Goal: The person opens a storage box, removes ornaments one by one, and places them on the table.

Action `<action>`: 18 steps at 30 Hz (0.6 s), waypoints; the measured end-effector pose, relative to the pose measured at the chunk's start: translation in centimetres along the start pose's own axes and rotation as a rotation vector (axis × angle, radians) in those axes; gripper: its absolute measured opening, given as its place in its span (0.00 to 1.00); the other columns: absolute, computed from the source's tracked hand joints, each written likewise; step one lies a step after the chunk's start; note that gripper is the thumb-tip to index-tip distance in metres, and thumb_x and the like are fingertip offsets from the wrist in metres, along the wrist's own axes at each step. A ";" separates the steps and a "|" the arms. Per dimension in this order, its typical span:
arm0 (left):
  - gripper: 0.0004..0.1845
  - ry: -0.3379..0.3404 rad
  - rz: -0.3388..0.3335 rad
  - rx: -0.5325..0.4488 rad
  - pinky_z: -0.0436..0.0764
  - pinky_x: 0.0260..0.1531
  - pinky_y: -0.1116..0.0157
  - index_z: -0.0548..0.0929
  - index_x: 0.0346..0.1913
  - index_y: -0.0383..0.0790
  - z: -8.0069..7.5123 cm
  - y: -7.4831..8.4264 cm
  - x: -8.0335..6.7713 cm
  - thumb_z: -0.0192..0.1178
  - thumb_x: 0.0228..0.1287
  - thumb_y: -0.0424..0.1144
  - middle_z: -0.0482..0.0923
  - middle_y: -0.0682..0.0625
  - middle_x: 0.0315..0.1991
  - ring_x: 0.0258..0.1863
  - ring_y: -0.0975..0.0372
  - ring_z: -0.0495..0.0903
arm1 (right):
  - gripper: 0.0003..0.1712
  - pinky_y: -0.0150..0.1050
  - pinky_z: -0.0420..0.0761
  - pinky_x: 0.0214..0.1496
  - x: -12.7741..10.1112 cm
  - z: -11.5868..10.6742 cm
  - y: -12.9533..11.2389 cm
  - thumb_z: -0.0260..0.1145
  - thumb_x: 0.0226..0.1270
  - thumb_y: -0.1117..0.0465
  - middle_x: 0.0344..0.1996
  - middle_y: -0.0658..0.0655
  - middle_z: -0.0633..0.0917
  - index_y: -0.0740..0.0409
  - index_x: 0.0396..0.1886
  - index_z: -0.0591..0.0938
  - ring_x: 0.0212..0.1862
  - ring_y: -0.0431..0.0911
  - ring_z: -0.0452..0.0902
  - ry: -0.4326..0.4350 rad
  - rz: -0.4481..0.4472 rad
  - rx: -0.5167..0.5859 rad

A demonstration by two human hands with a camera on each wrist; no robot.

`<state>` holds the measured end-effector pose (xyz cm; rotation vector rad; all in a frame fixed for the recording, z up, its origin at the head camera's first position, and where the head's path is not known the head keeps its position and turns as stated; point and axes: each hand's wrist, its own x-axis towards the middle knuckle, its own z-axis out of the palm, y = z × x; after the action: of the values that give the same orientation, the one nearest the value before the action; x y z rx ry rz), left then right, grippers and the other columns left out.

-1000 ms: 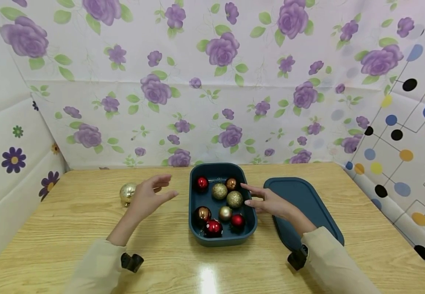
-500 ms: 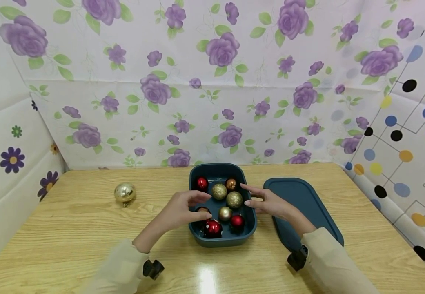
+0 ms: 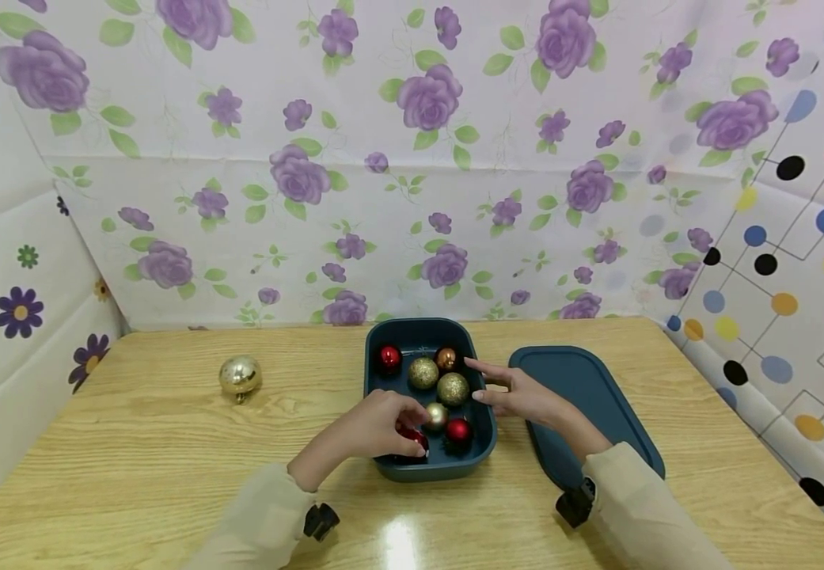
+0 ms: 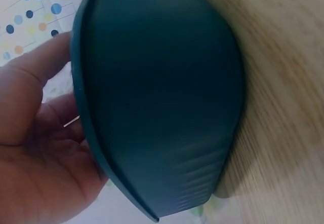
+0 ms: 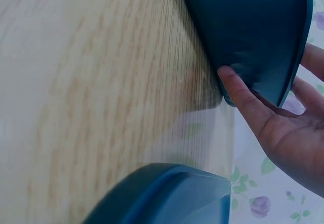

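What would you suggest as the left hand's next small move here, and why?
Probably lift straight up: the left hand has its fingers curled over the red ball at the near end of the box, which the right hand steadies by its right rim.

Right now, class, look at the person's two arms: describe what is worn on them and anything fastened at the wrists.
Both arms wear loose, pale cream long sleeves reaching the wrists. A small black device is fastened under each wrist, beside the left hand and right hand. The hands are bare: no gloves, rings or markings show.

Bright, even overhead light glares off the table (image 3: 400, 546); head view sharp, both wrist views blurred and distorted.
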<state>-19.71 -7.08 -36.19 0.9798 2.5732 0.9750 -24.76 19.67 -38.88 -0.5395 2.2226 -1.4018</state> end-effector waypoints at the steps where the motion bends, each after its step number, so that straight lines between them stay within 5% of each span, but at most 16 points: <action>1: 0.18 0.000 -0.012 0.021 0.78 0.38 0.66 0.82 0.43 0.34 0.0 0.1 0.0 0.70 0.48 0.37 0.81 0.45 0.39 0.37 0.59 0.79 | 0.38 0.50 0.74 0.52 0.0 0.0 0.0 0.60 0.64 0.52 0.68 0.70 0.51 0.45 0.71 0.55 0.68 0.62 0.47 0.000 0.000 -0.001; 9: 0.18 -0.035 -0.089 0.157 0.77 0.38 0.66 0.83 0.43 0.36 0.5 0.5 0.4 0.71 0.47 0.39 0.82 0.50 0.39 0.37 0.62 0.78 | 0.38 0.49 0.76 0.50 0.0 0.0 0.1 0.60 0.64 0.52 0.67 0.71 0.52 0.45 0.71 0.56 0.68 0.61 0.48 0.008 -0.001 -0.012; 18: 0.16 -0.039 -0.075 0.206 0.76 0.33 0.70 0.85 0.40 0.39 0.8 0.4 0.6 0.71 0.46 0.41 0.82 0.54 0.35 0.32 0.67 0.77 | 0.38 0.48 0.76 0.50 0.0 0.1 0.1 0.60 0.64 0.51 0.67 0.71 0.52 0.45 0.71 0.56 0.68 0.62 0.48 0.008 0.002 -0.009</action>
<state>-19.66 -6.08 -36.50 0.9323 2.6959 0.6755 -24.74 19.66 -38.99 -0.5357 2.2362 -1.3962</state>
